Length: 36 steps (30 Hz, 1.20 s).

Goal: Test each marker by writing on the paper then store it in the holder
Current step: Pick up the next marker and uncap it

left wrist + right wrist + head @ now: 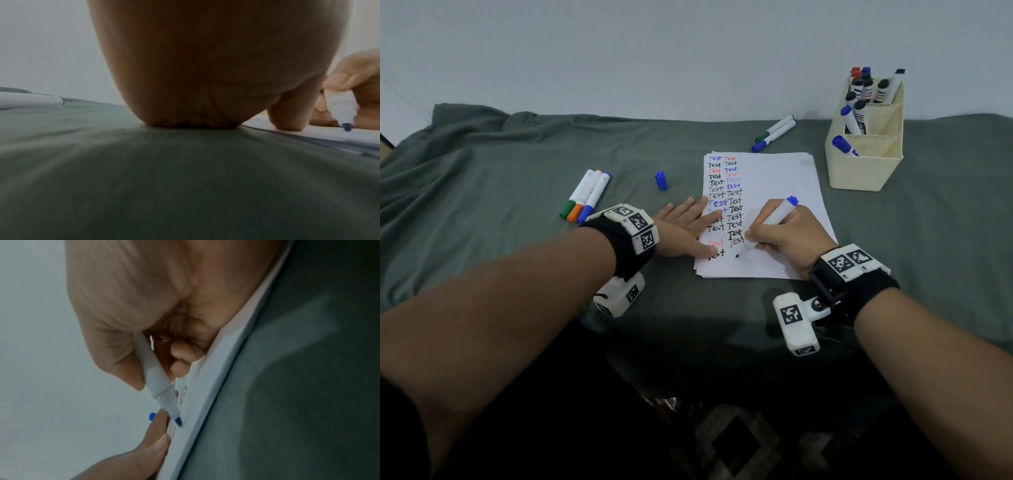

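Note:
My right hand (777,233) grips an uncapped white marker with a blue end (779,214), its dark tip (178,421) touching the paper low down. The white paper stack (784,178) carries rows of "Test" in black, blue and red. My left hand (685,226) lies flat with straight fingers on the paper's left edge, its thumb (287,113) pressing the sheet. The marker's blue cap (661,180) lies on the cloth left of the paper. The cream holder (866,164) stands at the right with several markers in it.
Three markers with green, orange and blue caps (585,198) lie left of my left hand. Two more markers (774,133) lie behind the paper. A wrinkled grey-green cloth (500,171) covers the table, and a pale wall (688,51) rises behind it.

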Available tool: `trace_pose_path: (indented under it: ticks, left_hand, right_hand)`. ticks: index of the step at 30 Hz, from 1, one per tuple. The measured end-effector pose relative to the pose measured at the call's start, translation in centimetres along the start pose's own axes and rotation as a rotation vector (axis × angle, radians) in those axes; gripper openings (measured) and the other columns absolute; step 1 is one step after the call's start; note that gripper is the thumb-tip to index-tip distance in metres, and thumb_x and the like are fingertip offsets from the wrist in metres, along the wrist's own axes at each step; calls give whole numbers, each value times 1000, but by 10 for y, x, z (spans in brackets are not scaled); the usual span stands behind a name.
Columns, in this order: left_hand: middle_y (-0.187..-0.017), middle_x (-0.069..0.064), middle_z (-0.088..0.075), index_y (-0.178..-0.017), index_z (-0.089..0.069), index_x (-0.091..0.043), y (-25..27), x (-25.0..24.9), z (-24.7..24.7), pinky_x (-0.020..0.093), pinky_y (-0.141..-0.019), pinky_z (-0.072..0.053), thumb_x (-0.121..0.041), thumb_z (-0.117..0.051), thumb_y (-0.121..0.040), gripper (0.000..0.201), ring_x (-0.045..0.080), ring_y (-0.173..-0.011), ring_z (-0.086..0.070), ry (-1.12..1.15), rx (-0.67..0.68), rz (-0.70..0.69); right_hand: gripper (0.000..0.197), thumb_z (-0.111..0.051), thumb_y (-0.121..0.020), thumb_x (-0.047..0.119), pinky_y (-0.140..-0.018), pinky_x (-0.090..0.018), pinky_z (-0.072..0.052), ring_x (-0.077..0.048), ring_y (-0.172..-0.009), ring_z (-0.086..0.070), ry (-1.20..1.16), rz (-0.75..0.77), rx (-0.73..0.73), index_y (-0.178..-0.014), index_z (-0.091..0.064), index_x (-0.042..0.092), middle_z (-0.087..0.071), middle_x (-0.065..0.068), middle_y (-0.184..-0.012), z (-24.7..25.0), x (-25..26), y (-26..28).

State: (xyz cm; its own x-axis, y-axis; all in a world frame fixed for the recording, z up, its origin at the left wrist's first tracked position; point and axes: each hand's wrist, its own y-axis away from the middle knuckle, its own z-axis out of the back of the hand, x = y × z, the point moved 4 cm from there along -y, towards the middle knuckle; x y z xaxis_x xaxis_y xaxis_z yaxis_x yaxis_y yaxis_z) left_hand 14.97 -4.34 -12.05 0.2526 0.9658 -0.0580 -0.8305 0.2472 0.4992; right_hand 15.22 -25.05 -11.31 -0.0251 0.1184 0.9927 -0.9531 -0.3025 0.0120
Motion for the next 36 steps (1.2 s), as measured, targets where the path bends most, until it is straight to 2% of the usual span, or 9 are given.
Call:
trace_pose_path:
  ticks: [5, 9, 13, 19, 28, 30, 32, 34, 36]
  left_hand:
    - [-159, -9, 29, -153, 14, -40, 0, 0, 0, 44, -120, 10, -67, -37, -94, 82, 13, -147, 24, -2, 1, -3]
    - [-159, -9, 29, -152, 14, -41, -1, 1, 0, 45, -121, 10, -67, -37, -94, 82, 14, -147, 24, -3, 2, -5]
    - [-159, -9, 30, -153, 14, -41, -2, 2, 0, 44, -120, 10, -67, -37, -94, 82, 14, -147, 24, -3, 4, -6]
    - [-159, -9, 30, -153, 14, -41, -3, 2, -1, 45, -121, 10, -67, -37, -94, 82, 14, -147, 24, -8, -1, -13]
    - [-160, -9, 28, -153, 13, -40, -4, 3, -3, 43, -121, 10, -67, -37, -94, 81, 14, -148, 22, 7, -22, -30]
    - [-163, -8, 18, -155, 4, -40, -2, 4, 0, 43, -121, 4, -67, -42, -92, 82, 17, -150, 13, 27, -72, -47]
    - [-163, -4, -8, -154, -19, -38, -1, 6, 11, 45, -120, -13, -66, -51, -89, 78, 20, -149, -10, 50, -208, -80]
    - [-150, 0, -36, -145, -43, -32, 1, 8, 24, 45, -114, -29, -59, -56, -89, 63, 22, -139, -32, 81, -376, -123]
    - [-137, 1, -48, -136, -53, -28, 2, 14, 35, 42, -110, -33, -53, -58, -91, 53, 22, -129, -40, 68, -529, -125]
  right_hand:
    - [18, -75, -71, 6, -58, -26, -48, -16, -60, -58, -63, 10, -159, -64, -65, 19, -64, -3, -63, 12, -7, -3]
    - [16, -72, -64, 8, -55, -26, -44, -13, -56, -54, 56, 13, -137, -59, -62, 20, -60, 2, -59, 8, -2, -1]
    - [17, -67, -55, 3, -48, -21, -39, -14, -50, -47, -14, -20, -54, -54, -54, 14, -53, -6, -54, 2, 1, 1]
    - [21, -72, -68, -2, -55, -21, -48, -14, -58, -58, -70, 15, -69, -60, -61, 14, -61, -2, -60, 7, -4, -1]
    - [20, -69, -63, 6, -56, -26, -43, -14, -57, -53, -75, -2, -140, -56, -58, 22, -62, 0, -59, 9, -8, -5]
    - [18, -73, -65, 8, -56, -26, -45, -20, -62, -56, -240, -20, -145, -61, -61, 21, -66, -12, -68, 11, -11, -5]
    - [16, -79, -68, 12, -59, -27, -46, -26, -68, -56, -372, -20, -155, -67, -65, 18, -66, -23, -79, 13, -13, -7]
    - [17, -85, -68, 19, -61, -28, -46, -24, -68, -54, -407, -22, -168, -68, -68, 20, -64, -15, -75, 14, -14, -8]
    - [18, -88, -69, 24, -58, -25, -45, -18, -62, -51, -416, -35, -160, -71, -71, 22, -62, -7, -71, 15, -14, -9]
